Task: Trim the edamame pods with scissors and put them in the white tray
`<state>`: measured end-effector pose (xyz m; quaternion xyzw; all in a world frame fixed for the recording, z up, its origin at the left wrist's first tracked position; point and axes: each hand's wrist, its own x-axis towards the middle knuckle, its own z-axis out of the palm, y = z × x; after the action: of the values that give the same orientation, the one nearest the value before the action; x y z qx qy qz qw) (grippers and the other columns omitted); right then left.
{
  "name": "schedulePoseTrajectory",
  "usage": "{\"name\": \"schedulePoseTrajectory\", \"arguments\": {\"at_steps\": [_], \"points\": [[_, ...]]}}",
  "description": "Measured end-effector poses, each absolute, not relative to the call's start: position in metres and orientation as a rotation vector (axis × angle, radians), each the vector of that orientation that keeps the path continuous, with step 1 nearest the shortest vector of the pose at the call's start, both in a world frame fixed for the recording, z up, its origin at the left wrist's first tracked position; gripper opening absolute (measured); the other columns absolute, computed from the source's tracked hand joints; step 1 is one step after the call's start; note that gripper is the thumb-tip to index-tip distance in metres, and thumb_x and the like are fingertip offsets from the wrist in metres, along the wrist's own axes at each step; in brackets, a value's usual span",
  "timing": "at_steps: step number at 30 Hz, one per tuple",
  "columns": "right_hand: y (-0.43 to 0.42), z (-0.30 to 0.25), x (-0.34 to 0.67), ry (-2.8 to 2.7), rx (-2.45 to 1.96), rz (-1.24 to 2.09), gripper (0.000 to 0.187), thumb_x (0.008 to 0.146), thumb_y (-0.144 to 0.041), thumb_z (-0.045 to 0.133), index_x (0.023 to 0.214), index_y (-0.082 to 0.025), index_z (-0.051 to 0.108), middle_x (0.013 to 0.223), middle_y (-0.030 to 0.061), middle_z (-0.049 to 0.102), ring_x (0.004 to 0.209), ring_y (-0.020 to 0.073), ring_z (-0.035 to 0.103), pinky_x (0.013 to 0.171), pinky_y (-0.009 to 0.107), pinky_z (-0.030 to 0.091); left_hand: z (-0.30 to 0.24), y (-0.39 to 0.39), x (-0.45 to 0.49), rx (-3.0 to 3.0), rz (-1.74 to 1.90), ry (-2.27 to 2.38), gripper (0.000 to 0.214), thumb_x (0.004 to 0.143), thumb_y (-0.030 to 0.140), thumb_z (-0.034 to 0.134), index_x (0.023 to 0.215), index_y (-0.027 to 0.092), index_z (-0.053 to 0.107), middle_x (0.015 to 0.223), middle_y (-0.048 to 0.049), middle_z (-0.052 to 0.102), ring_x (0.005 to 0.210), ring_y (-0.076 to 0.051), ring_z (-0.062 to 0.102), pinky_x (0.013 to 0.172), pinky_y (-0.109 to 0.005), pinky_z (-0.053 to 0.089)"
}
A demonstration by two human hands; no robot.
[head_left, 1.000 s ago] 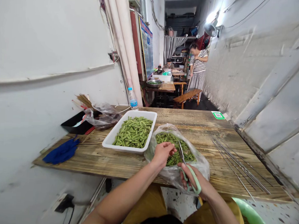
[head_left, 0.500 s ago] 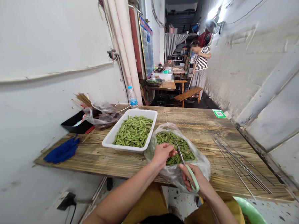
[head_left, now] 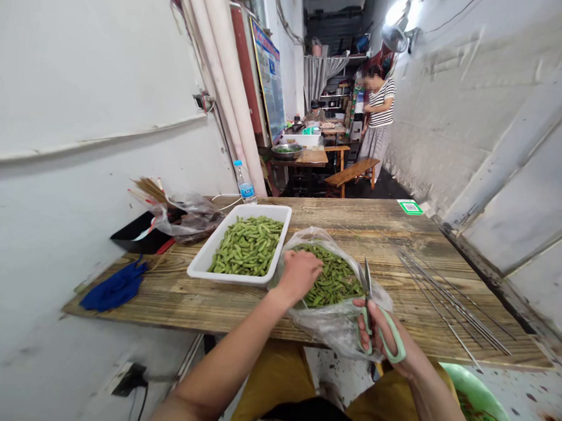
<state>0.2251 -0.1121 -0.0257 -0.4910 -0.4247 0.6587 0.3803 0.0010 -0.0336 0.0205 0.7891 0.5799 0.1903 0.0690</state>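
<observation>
My right hand (head_left: 373,331) is closed around a pair of scissors (head_left: 392,336) with pale green handles. The blades point up and stand slightly apart, over the right side of a clear plastic bag (head_left: 345,321). Inside the bag lies a heap of green edamame pods (head_left: 336,276). Over the heap's left edge is my left hand (head_left: 300,274), its fingers curled down; whatever they hold is hidden. Just left of the bag, a white tray (head_left: 282,242) holds a pile of brighter edamame pods (head_left: 248,246).
Metal skewers (head_left: 450,301) lie along the table's right side. At left are a blue cloth (head_left: 114,286), a black box (head_left: 136,231) and bagged sticks (head_left: 191,215). A water bottle (head_left: 245,185) stands behind the tray. A green basin (head_left: 483,397) is below right. A person (head_left: 379,115) stands farther back.
My left hand has moved left, from beside the scissors to the heap's left edge. The scissors have shifted right and turned more upright. The person at the back has changed posture.
</observation>
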Motion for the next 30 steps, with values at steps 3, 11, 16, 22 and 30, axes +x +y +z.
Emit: {"name": "schedulePoseTrajectory", "arguments": {"at_steps": [3, 11, 16, 22, 30], "points": [[-0.115, -0.024, 0.223, -0.965, -1.21, 1.746, 0.049, 0.078, -0.061, 0.057, 0.106, -0.021, 0.053, 0.065, -0.0034, 0.05, 0.049, 0.0118, 0.045, 0.045, 0.025, 0.039, 0.002, -0.027, 0.046, 2.534, 0.253, 1.42, 0.021, 0.085, 0.021, 0.051, 0.088, 0.02, 0.071, 0.096, -0.011, 0.067, 0.1, -0.026, 0.054, 0.092, -0.043, 0.03], [-0.123, -0.019, 0.224, -1.026, -1.248, 1.663, 0.051, 0.071, -0.065, 0.061, 0.095, -0.021, 0.056, 0.061, -0.0037, 0.048, 0.047, 0.0123, 0.043, 0.042, 0.027, 0.037, -0.011, -0.007, 0.064, 2.613, -0.132, 1.463, 0.022, 0.08, 0.021, 0.055, 0.098, 0.018, 0.068, 0.108, -0.016, 0.061, 0.109, -0.032, 0.048, 0.091, -0.048, 0.033], [-0.123, -0.021, 0.225, -1.057, -1.245, 1.653, 0.048, 0.073, -0.064, 0.06, 0.089, -0.019, 0.056, 0.061, -0.0031, 0.047, 0.047, 0.0118, 0.042, 0.042, 0.027, 0.037, -0.002, -0.007, 0.045, 2.537, 0.014, 1.485, 0.019, 0.08, 0.01, 0.05, 0.085, 0.014, 0.068, 0.095, -0.0148, 0.066, 0.096, -0.028, 0.058, 0.09, -0.043, 0.034], [-0.122, -0.021, 0.223, -1.086, -1.23, 1.662, 0.039, 0.074, -0.06, 0.062, 0.078, -0.021, 0.056, 0.061, -0.0015, 0.046, 0.047, 0.0129, 0.043, 0.042, 0.028, 0.037, 0.006, -0.003, 0.015, 2.367, 0.253, 1.642, 0.012, 0.075, 0.016, 0.059, 0.07, 0.017, 0.07, 0.091, -0.0095, 0.069, 0.098, -0.026, 0.056, 0.091, -0.04, 0.032], [-0.121, -0.025, 0.223, -1.121, -1.22, 1.667, 0.041, 0.075, -0.06, 0.061, 0.087, -0.021, 0.056, 0.061, -0.0023, 0.046, 0.047, 0.012, 0.044, 0.04, 0.025, 0.037, -0.002, -0.01, 0.041, 2.504, 0.245, 1.475, 0.02, 0.08, 0.018, 0.055, 0.084, 0.017, 0.074, 0.096, -0.0144, 0.065, 0.104, -0.031, 0.051, 0.093, -0.047, 0.027]]}}
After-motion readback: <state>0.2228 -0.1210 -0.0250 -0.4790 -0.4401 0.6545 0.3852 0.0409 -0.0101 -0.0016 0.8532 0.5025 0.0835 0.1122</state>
